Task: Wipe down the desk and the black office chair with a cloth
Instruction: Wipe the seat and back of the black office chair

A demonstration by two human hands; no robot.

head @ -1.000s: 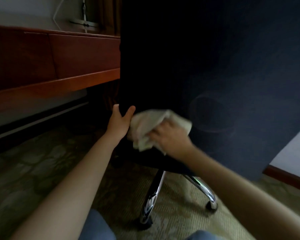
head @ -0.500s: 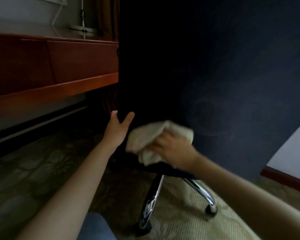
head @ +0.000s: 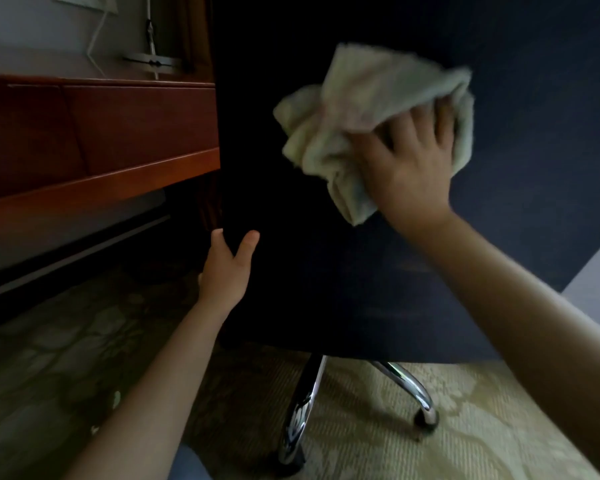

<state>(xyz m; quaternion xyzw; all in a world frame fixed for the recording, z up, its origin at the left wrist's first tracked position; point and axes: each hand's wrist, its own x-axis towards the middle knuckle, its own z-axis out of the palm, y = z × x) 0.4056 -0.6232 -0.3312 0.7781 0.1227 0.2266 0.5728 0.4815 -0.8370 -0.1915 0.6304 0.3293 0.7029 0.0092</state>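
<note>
Patterned carpet (head: 465, 427), white cable (head: 97, 32) against the wall (head: 32, 46)

Home office (carpeted): wooden desk (head: 136, 133), office chair (head: 361, 289).
</note>
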